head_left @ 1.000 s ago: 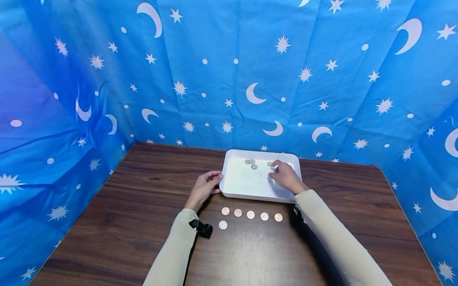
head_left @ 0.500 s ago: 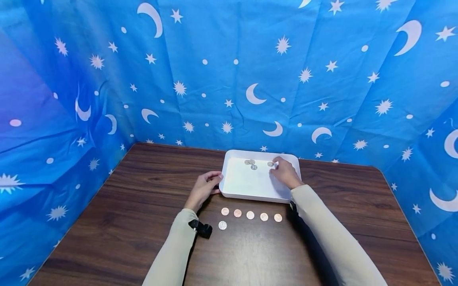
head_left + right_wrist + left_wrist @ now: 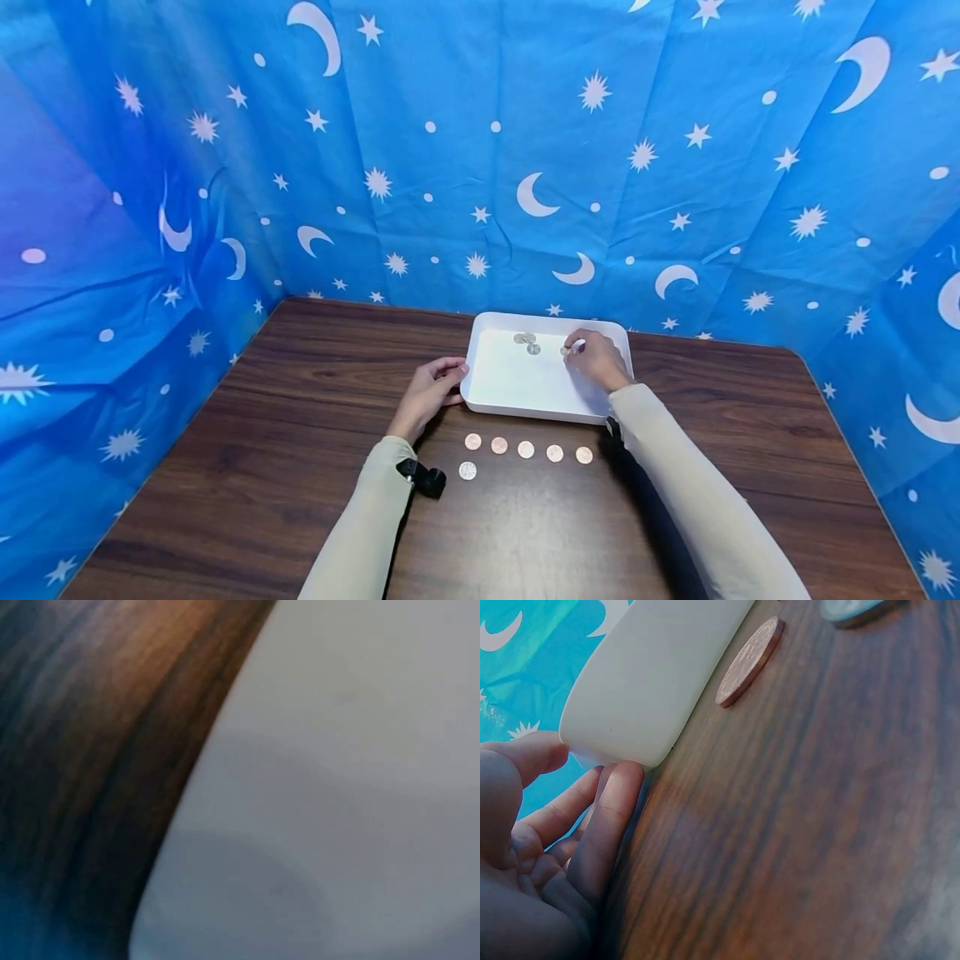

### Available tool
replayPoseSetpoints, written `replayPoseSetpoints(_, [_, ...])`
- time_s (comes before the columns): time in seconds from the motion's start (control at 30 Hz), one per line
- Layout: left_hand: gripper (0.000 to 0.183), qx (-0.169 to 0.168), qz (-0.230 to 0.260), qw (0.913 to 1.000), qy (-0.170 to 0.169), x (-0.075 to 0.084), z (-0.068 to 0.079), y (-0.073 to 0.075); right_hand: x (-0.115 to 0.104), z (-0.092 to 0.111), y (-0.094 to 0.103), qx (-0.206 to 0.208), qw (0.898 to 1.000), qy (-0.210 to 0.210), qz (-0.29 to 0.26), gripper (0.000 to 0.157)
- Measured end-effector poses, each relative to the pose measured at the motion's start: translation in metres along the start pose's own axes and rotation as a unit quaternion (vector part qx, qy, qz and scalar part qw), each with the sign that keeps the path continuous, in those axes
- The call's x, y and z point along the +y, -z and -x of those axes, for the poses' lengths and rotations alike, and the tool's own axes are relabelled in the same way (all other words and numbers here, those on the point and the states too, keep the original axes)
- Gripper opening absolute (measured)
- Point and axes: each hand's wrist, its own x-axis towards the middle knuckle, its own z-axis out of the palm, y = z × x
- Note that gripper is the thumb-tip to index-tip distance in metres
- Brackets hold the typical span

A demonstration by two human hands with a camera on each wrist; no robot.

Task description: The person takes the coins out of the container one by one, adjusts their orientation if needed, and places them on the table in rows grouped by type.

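Note:
A white tray [image 3: 517, 379] lies near the back of the table. My left hand [image 3: 427, 396] holds its left side, thumb [image 3: 544, 754] at the rim and fingertips lower on the wall in the left wrist view. Over the tray's right part, my right hand [image 3: 597, 360] pinches a silver coin [image 3: 565, 351] between thumb and index finger. Several other silver coins [image 3: 533, 349] lie toward the tray's back, some overlapping. The right wrist view shows only the tray [image 3: 360, 750] and table; my hand is outside it.
In front of the tray, several copper coins [image 3: 526, 450] form a row on the dark wooden table [image 3: 300, 400]. One silver coin [image 3: 467, 471] lies below the row's left end. A blue curtain [image 3: 450, 167] with moons and stars stands behind the table.
My right hand has shifted slightly and its thumb and index finger have closed on the silver coin, which has moved a little toward me. My left hand has stayed at the tray.

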Motion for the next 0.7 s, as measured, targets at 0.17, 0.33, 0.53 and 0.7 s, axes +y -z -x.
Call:
replayPoseSetpoints(0.17, [0.039, 0.002, -0.003, 1.0, -0.002, -0.0001, 0.0002, -0.0008, 0.0013, -0.0004, -0.0008, -0.012, 1.0, -0.006, -0.009, 0.032])
replayPoseSetpoints(0.33, [0.039, -0.002, -0.005, 1.0, -0.001, -0.0009, 0.0006, -0.0024, 0.0039, 0.0017, -0.0027, -0.011, 1.0, 0.004, 0.011, 0.034])
replayPoseSetpoints(0.53, [0.041, -0.007, 0.003, 1.0, 0.002, 0.0004, -0.0011, -0.001, 0.0048, 0.0016, -0.0024, -0.002, 1.0, 0.009, 0.022, 0.032])
replayPoseSetpoints(0.7, [0.042, -0.003, 0.008, 1.0, 0.0, -0.0008, -0.0008, -0.0003, 0.0035, -0.0006, -0.0021, -0.01, 1.0, 0.003, 0.026, 0.021])
